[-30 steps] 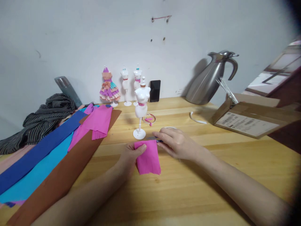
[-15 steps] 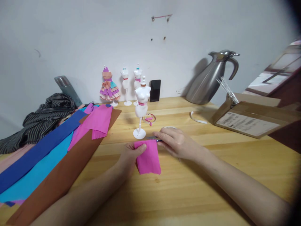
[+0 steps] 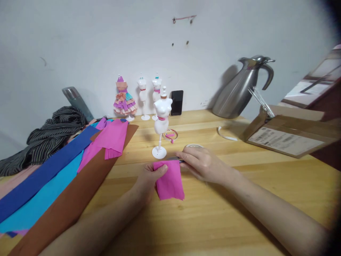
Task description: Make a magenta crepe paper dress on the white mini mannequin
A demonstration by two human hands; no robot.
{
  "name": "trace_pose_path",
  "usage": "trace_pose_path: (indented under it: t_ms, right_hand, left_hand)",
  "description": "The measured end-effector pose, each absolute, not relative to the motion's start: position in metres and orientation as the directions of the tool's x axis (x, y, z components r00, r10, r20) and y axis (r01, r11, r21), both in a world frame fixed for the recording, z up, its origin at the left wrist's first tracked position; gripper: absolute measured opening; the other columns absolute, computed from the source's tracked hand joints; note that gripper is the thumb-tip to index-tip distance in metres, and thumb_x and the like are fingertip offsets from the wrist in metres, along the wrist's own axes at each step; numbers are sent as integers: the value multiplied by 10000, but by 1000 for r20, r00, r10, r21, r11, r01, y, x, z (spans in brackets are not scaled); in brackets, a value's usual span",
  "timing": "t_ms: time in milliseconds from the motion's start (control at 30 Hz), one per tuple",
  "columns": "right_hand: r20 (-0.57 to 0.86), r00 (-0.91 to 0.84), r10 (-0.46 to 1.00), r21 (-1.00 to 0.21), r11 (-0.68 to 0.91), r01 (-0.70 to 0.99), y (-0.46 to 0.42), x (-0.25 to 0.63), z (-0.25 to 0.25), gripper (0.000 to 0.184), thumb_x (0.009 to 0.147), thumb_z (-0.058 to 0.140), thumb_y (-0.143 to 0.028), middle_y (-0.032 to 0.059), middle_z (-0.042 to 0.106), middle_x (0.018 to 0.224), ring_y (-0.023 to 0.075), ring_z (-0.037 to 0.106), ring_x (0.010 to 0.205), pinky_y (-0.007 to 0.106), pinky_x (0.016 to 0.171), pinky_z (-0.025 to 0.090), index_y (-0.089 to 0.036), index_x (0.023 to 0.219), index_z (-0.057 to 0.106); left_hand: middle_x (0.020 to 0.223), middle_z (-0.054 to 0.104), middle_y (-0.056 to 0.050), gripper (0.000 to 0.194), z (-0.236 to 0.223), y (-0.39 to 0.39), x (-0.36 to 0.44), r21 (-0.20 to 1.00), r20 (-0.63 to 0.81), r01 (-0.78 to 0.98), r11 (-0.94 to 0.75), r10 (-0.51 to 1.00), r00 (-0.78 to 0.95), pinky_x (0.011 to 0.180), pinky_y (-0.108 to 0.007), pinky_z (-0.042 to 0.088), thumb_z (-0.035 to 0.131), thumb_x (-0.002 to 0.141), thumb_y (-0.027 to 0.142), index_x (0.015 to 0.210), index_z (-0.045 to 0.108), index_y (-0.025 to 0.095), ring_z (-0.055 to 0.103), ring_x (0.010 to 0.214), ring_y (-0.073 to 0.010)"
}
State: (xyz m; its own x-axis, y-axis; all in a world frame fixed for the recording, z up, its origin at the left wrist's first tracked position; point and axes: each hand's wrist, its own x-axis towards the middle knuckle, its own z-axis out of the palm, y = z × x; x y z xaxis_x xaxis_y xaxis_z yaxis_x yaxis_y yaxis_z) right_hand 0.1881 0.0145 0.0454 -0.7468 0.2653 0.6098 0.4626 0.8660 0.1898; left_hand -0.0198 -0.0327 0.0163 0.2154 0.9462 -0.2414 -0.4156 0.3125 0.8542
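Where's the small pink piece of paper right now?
In the head view, the pink paper lies on the wooden table near the middle, pinched at its left edge by the left hand, just in front of the white mannequin stand.

Under the right hand (image 3: 204,164) lies a thin tool (image 3: 174,158); only its dark tip shows past the fingers, so I can't tell what it is. Just beyond that hand, a pale round thing (image 3: 194,145) is half covered by the knuckles. The left hand (image 3: 149,176) hides one edge of the pink paper (image 3: 169,180). Far left of it, the coloured sheets (image 3: 39,192) run off the edge. The right forearm fades into the dark corner.
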Motion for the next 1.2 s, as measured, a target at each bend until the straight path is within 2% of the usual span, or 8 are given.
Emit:
trace_pose_path:
  t_ms: [333,600,1067,1200]
  right_hand:
    - [596,-748,293,159,869,468,16,190,42,257,981,439,-262,75,645,812,164,583,663,284,585,457,-116,1165,543]
    - [610,-742,277,174,867,467,16,190,43,252,988,424,-267,72,646,799,161,590,664,282,593,474,-124,1154,549]
    - [628,-727,279,175,859,481,13,187,46,249,975,432,-237,63,640,773,164,583,639,285,585,468,-133,1162,559]
    - [618,-729,294,163,859,485,14,189,43,254,970,446,-241,75,642,796,171,592,659,290,587,465,-115,1155,564]
  left_hand:
    - [689,725,-50,299,20,-35,-21,851,-244,-417,320,943,225,633,-249,429,866,576,392,709,776,140,554,598,-120]
    - [760,742,-59,289,14,-33,-23,863,-211,-404,304,943,259,656,-250,434,841,624,383,780,786,146,575,631,-126]
    - [672,697,-36,361,16,-35,-19,864,-250,-409,293,955,158,611,-235,400,879,527,418,720,772,132,533,580,-104]
    - [665,694,-33,328,13,-35,-19,856,-258,-420,300,954,154,612,-235,398,866,564,400,730,772,134,523,582,-101]
